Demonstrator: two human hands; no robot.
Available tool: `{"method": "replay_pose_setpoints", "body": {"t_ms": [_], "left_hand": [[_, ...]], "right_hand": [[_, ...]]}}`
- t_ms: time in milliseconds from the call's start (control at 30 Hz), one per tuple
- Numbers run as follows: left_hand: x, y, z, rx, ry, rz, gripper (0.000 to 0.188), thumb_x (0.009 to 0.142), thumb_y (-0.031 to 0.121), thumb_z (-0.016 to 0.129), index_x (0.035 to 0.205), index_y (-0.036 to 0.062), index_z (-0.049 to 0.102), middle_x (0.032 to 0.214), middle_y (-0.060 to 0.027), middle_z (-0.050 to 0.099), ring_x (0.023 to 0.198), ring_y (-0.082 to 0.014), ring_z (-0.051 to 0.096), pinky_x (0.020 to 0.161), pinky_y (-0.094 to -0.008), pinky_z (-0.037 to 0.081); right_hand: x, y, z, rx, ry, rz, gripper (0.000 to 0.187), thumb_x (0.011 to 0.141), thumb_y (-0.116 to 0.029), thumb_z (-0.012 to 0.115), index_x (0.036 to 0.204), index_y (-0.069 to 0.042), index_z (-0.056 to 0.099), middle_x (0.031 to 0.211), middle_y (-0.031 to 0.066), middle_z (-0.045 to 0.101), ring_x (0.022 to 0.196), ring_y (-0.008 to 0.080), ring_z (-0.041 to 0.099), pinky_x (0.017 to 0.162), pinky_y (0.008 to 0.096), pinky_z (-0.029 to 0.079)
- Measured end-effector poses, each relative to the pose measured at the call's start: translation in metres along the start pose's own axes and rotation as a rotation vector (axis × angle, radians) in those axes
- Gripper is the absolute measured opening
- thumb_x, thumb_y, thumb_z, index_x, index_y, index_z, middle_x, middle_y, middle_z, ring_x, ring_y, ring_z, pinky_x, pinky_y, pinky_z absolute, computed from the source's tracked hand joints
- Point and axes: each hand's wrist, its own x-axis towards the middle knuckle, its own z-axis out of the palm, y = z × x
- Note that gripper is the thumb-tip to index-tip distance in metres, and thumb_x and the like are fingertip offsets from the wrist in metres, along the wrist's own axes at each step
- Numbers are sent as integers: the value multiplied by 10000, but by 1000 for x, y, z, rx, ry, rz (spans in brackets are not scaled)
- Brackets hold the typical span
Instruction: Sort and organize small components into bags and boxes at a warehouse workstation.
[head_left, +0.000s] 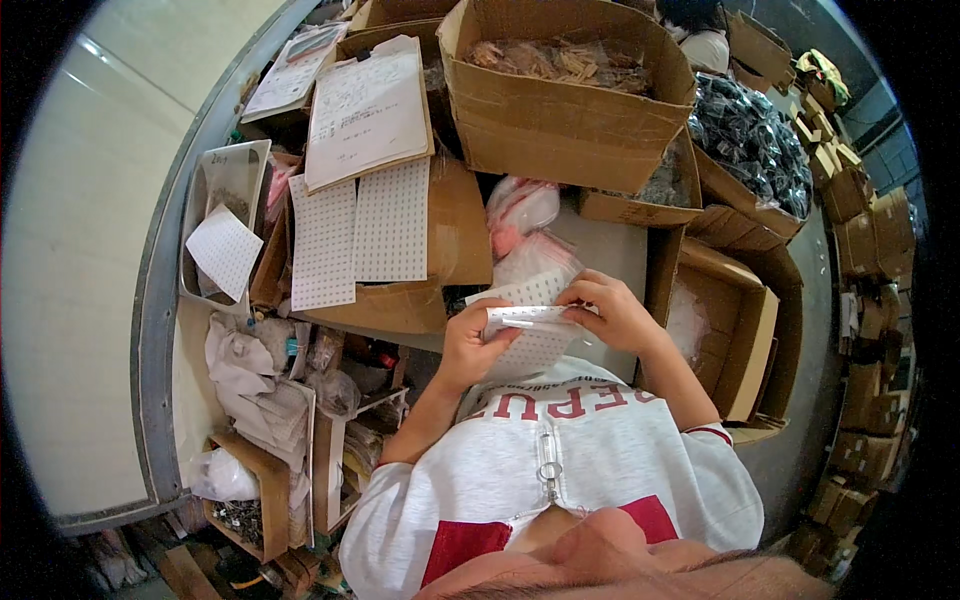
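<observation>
Close in front of my chest, a white sheet of small printed labels (537,347) is bent over between my hands. My left hand (470,343) pinches its left end with thumb and fingers. At the upper right edge, the fingers and thumb of my right hand (612,310) are closed on the sheet. Just beyond them lies more white label paper (535,288); whether it is the same sheet, I cannot tell. Clear plastic bags (540,254) lie behind that, and a bundle of bags with red edges (522,207) is farther back.
Two label sheets (323,245) hang over a cardboard box at left, under a clipboard with papers (368,112). A large open carton (560,130) stands at the back. Open boxes (735,335) flank my right arm. A white bin (190,215) is far left. Black packaged parts (750,140) fill another carton.
</observation>
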Motion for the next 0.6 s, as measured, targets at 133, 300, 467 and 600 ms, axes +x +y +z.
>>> {"method": "replay_pose_setpoints", "body": {"t_ms": [133, 300, 467, 600], "left_hand": [[2, 5, 0, 81, -2, 20, 261, 710, -48, 719, 965, -7, 681, 1006, -107, 657, 919, -194, 628, 812, -285, 473], [5, 10, 2, 102, -29, -19, 265, 715, -29, 713, 977, -13, 671, 996, -125, 659, 913, -208, 633, 808, -291, 476], [2, -6, 4, 131, 48, -51, 282, 732, 0, 701, 1010, -24, 655, 1004, -128, 660, 896, -207, 637, 799, -291, 479], [-2, -22, -5, -56, 173, -257, 285, 749, 3, 700, 1028, -29, 649, 1011, -112, 660, 907, -169, 626, 810, -285, 477]], "right_hand": [[-1, -2, 2, -5, -5, 33, 120, 803, -130, 657, 881, -44, 628, 888, 126, 607, 874, 340, 585, 770, 406, 477], [-4, 1, 9, -174, 106, -88, 106, 770, -124, 678, 821, -48, 622, 857, 114, 611, 825, 320, 599, 730, 403, 488], [-10, 13, 8, -67, 74, -117, 75, 752, -68, 680, 797, -40, 627, 835, 104, 618, 801, 289, 607, 707, 373, 495], [-13, 77, -3, 99, 294, 402, 123, 735, 34, 635, 848, -15, 629, 803, 140, 639, 738, 248, 629, 682, 338, 500]]}}
